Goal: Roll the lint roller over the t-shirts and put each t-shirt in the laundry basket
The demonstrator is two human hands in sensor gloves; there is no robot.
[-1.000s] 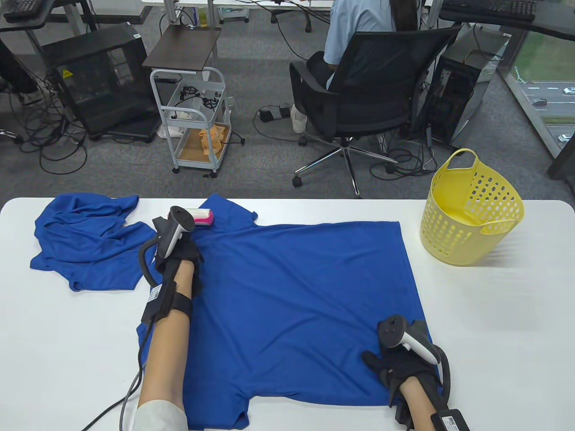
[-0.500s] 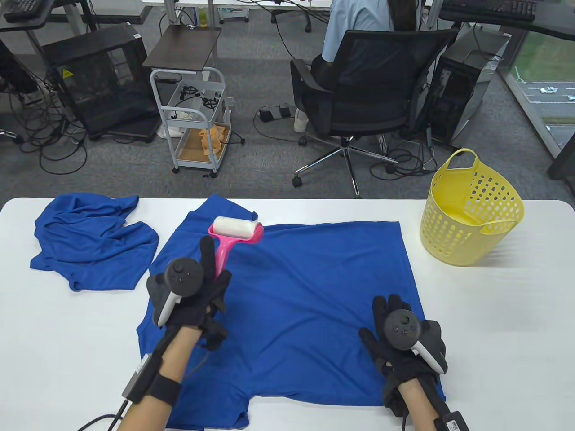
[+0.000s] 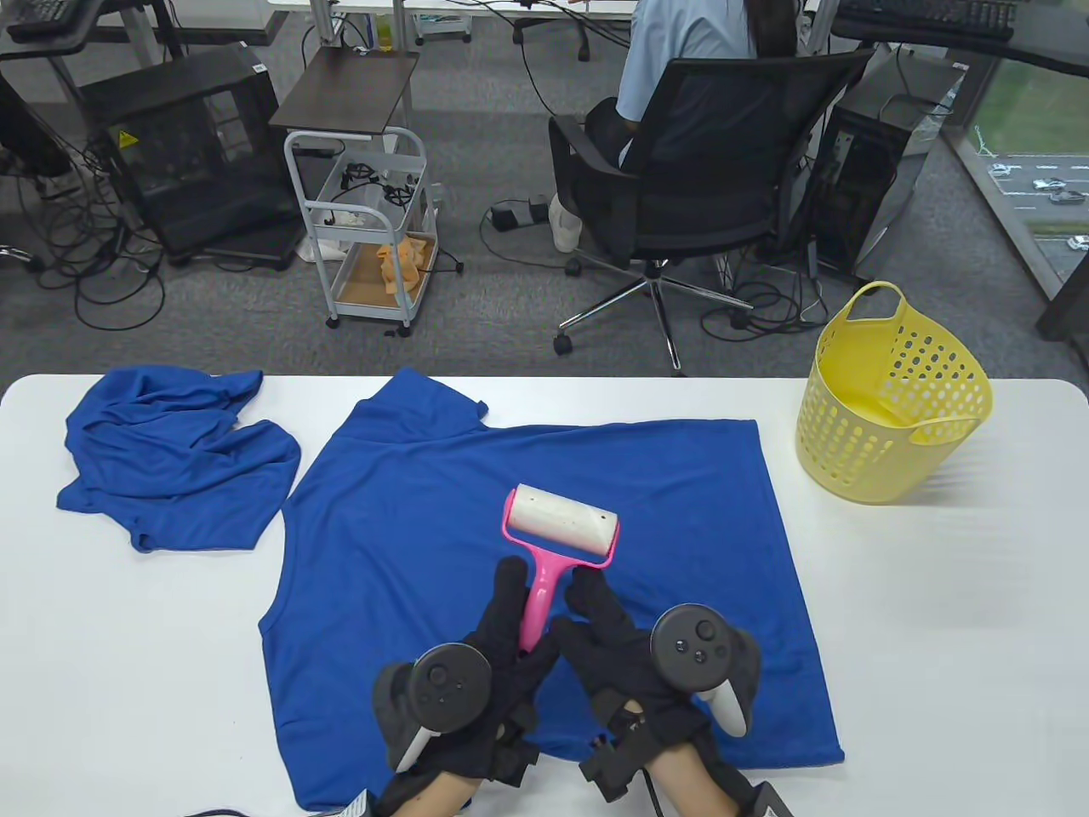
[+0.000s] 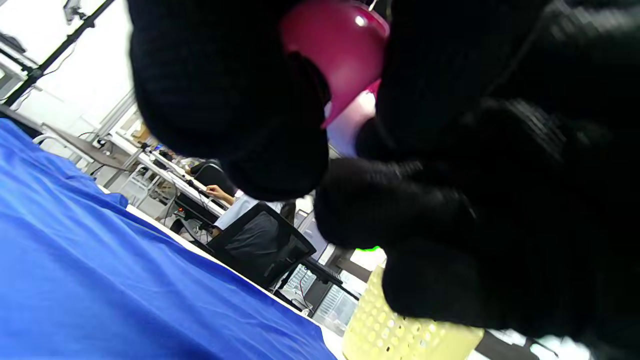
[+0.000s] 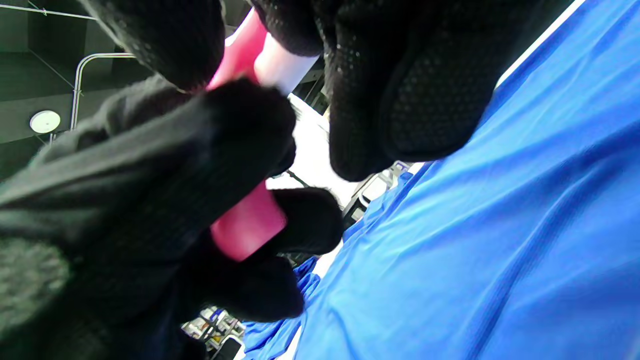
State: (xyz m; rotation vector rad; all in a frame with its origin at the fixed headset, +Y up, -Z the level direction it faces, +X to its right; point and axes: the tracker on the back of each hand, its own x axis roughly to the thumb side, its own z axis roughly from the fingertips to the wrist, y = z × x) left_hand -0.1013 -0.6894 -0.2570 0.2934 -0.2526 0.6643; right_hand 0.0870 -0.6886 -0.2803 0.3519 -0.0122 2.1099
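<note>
The roller (image 3: 561, 523) sits at lower centre of the table view, its white drum over the flat shirt (image 3: 425, 528) and its pink handle running down between my two hands. Whether the drum touches the cloth cannot be told from above. My left hand (image 3: 476, 681) has its fingers curled round the handle. My right hand (image 3: 630, 664) closes on the same handle from the other side, one finger laid along it.

Step in hand, as I judge it: passing the roller between grips, or steadying it with both, before a stroke. The next move calls for one grip to let go, the drum to be pressed flat and rolled across the cloth, the free hand pinning the shirt.

A second shirt (image 3: 170, 451) lies crumpled at upper left of the counter (image 3: 936, 638). The basket (image 3: 893, 400) stands at upper right, apart from the flat shirt, with no shirt showing in it.

The wrist views show what the table view hides: fingers of both hands wrapped about the handle from beneath. The left wrist view also catches the basket's wall; the right wrist view does not.
</note>
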